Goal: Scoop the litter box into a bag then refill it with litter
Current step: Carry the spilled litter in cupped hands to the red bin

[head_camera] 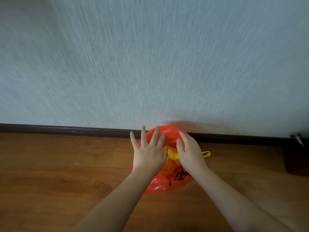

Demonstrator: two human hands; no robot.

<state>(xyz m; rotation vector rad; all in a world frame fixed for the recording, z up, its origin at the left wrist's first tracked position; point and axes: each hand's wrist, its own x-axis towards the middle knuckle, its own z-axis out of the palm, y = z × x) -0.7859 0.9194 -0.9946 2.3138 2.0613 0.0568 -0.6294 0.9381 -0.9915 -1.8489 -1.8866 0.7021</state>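
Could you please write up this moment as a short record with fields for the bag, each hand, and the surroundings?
bag: red plastic bag on the wooden floor, against the dark baseboard
bag contents: something yellow shows between the hands; a yellow loop sticks out on the right
left hand: left hand over the bag, fingers spread and straight
right hand: right hand on the bag's top, fingers relaxed, not visibly gripping
surroundings: pale textured wall; metal doorstop at far right
litter box: not in view
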